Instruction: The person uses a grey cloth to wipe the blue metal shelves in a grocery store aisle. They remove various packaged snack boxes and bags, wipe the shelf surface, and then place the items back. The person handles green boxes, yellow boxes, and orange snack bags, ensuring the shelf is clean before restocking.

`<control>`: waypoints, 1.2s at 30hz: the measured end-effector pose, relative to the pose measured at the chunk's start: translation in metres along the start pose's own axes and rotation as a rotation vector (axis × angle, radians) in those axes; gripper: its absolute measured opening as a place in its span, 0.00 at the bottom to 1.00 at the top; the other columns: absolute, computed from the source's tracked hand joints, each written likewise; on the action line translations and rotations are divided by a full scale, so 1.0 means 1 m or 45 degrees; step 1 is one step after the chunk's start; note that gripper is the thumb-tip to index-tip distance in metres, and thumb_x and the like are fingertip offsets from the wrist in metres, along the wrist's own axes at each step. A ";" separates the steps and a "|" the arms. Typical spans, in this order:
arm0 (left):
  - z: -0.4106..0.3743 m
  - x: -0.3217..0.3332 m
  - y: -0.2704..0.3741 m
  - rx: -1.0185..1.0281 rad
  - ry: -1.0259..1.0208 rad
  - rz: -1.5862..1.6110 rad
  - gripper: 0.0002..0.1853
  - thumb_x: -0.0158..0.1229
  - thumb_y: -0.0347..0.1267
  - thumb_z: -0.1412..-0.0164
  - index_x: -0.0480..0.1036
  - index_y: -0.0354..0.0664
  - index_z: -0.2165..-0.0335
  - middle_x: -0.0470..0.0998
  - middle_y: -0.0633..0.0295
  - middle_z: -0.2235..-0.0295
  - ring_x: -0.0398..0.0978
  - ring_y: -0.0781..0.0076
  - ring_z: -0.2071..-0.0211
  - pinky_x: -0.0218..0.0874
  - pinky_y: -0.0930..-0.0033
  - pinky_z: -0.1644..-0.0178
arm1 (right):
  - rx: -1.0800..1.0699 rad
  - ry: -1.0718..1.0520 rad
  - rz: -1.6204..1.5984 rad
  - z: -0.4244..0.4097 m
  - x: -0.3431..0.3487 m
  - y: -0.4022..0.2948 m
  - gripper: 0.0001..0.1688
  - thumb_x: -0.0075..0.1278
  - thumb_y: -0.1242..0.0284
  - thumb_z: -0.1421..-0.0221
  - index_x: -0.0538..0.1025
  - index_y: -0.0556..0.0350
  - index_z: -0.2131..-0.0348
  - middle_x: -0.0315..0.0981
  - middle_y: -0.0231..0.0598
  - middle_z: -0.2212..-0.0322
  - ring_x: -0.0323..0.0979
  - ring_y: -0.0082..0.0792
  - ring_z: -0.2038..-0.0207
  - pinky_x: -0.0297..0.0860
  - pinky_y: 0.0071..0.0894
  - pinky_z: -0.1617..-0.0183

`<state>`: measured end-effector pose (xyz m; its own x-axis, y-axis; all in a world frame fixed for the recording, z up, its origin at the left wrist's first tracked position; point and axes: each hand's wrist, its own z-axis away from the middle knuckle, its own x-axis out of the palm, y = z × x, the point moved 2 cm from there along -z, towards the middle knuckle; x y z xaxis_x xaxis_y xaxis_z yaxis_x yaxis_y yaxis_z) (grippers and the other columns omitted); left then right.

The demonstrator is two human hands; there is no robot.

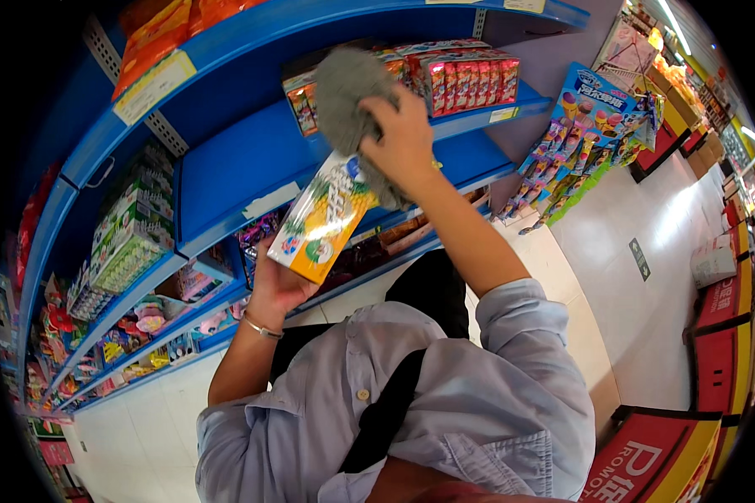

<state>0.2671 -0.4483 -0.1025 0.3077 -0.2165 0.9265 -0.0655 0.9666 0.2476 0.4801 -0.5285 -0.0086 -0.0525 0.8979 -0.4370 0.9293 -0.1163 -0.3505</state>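
Note:
My left hand [278, 281] grips the lower end of a white and yellow carton [324, 217] printed with pineapples. The carton is tilted, its shiny printed face towards me. In my right hand [404, 139] is a bunched grey cloth [351, 88], which hangs over the carton's upper end and covers it. Part of the cloth also droops below my right palm. Behind both hands runs a blue metal shelf [245, 157]. Display boxes of red sachets [472, 85] stand on it, partly hidden by the cloth.
Green and white packs [132, 232] are stacked on the shelf at left. Orange bags [157, 38] lie on the upper shelf. Hanging snack packets [566, 144] jut out at the shelf's right end. Red promotion stands [660, 453] line the aisle's right side.

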 end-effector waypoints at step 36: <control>-0.034 -0.056 0.016 0.173 -0.099 0.165 0.25 0.51 0.37 0.50 0.59 0.38 0.54 0.61 0.53 0.55 0.59 0.58 0.54 0.57 0.59 0.52 | -0.097 0.139 -0.935 0.078 0.047 -0.047 0.28 0.50 0.76 0.71 0.66 0.47 0.62 0.51 0.53 0.56 0.52 0.55 0.53 0.52 0.45 0.50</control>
<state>0.2809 -0.4163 -0.1602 0.2146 -0.1065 0.9709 -0.2289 0.9609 0.1560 0.4059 -0.5144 -0.0773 -0.6368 0.7706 -0.0261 0.6920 0.5562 -0.4602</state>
